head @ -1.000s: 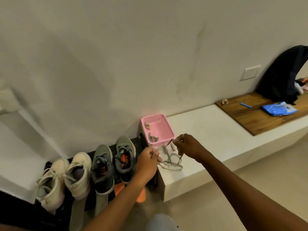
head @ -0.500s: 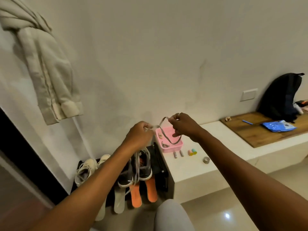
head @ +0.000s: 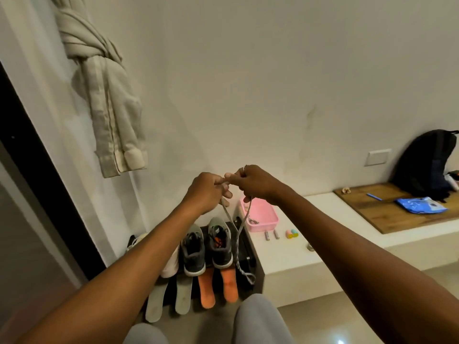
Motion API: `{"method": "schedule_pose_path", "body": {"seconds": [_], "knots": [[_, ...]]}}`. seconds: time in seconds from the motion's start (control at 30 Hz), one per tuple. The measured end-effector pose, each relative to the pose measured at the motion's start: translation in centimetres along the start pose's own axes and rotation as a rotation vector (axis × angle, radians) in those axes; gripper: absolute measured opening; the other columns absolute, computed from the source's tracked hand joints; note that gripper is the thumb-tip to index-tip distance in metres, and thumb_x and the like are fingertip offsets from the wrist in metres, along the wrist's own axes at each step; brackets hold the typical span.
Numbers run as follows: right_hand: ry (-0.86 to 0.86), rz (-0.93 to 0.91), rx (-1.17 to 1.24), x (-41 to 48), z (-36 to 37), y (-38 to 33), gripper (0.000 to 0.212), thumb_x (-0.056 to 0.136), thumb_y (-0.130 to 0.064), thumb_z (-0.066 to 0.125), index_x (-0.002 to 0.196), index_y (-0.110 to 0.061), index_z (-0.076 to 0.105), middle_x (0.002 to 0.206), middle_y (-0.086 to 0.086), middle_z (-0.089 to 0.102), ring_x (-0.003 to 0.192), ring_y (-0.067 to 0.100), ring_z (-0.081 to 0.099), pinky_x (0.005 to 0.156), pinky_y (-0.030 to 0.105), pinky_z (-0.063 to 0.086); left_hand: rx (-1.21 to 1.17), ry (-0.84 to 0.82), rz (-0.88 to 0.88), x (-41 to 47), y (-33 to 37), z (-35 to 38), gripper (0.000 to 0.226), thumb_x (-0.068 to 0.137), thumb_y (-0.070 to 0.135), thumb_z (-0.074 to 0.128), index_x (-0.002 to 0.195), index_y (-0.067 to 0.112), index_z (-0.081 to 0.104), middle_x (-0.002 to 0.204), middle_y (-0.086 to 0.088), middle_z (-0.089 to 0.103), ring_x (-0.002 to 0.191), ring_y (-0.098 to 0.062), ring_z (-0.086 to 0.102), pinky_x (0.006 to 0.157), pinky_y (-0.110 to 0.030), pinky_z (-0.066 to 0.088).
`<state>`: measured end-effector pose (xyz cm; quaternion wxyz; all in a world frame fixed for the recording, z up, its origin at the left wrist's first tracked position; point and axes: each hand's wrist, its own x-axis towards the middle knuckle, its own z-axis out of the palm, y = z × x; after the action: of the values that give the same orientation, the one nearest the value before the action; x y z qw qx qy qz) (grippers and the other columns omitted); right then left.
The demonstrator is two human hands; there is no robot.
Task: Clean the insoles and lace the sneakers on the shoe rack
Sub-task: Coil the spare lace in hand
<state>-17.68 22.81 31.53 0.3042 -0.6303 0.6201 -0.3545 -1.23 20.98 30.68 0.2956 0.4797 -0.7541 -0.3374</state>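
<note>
A grey shoelace hangs in a long loop from both my hands, held up in front of the wall. My left hand pinches one part of it and my right hand pinches another, fingertips almost touching. Below, a pair of grey sneakers stands on the black shoe rack, with white sneakers to their left, partly hidden by my left forearm. Two orange insoles and two grey insoles lean against the rack's front.
A pink tray sits on the white ledge beside small batteries and a two-coloured capsule. Farther right lie a wooden board, a blue packet and a black backpack. A beige garment hangs on the wall. My knees show at the bottom.
Both hands have risen from the ledge with the shoelace and come close together. The lace now hangs straight down past the sneakers. The view has tilted up.
</note>
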Motion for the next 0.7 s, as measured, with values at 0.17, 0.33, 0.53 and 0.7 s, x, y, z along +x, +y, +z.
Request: {"method": "schedule_pose_path", "body": {"seconds": [0.17,0.33,0.53,0.7], "knots": [[0.015,-0.029,-0.050,0.0,-1.2,-0.9,0.039,0.095,-0.041,0.067,0.078,-0.006,0.070,0.062,-0.003,0.055,0.058,0.012,0.050,0.067,0.034,0.058,-0.047,0.056,-0.008,0.0,-0.7,-1.9,0.020,0.101,0.028,0.058,0.108,0.018,0.074,0.091,0.005,0.076,0.083,-0.015,0.073,0.083,-0.031,0.055],[0.054,-0.045,0.074,-0.2,-0.8,-1.5,0.048,0.097,-0.049,0.060,0.063,-0.016,0.053,0.070,-0.004,0.059,0.065,0.015,0.053,0.069,0.034,0.050,-0.146,-0.043,-0.016,0.0,0.6,-2.2,0.028,0.092,0.046,0.064,0.093,0.021,0.077,0.100,0.001,0.075,0.098,-0.014,0.069,0.087,-0.037,0.052],[0.125,-0.020,0.268,-0.4,-0.8,-2.0,0.051,0.099,-0.058,0.049,0.089,-0.011,0.067,0.094,0.006,0.069,0.091,0.021,0.067,0.088,0.042,0.055,-0.240,-0.010,-0.038,-0.3,1.7,-1.7,0.044,0.103,0.052,0.045,0.093,0.017,0.071,0.101,0.003,0.072,0.093,-0.017,0.071,0.091,-0.040,0.050],[0.093,0.008,0.568,-0.6,-0.8,-2.0,0.036,0.103,-0.025,0.038,0.081,-0.011,0.062,0.095,0.010,0.073,0.090,0.022,0.068,0.089,0.045,0.051,-0.266,-0.017,-0.042,-0.4,1.2,-1.3,0.035,0.103,0.046,0.048,0.093,0.023,0.073,0.108,0.006,0.070,0.102,-0.017,0.067,0.098,-0.043,0.048]]}}
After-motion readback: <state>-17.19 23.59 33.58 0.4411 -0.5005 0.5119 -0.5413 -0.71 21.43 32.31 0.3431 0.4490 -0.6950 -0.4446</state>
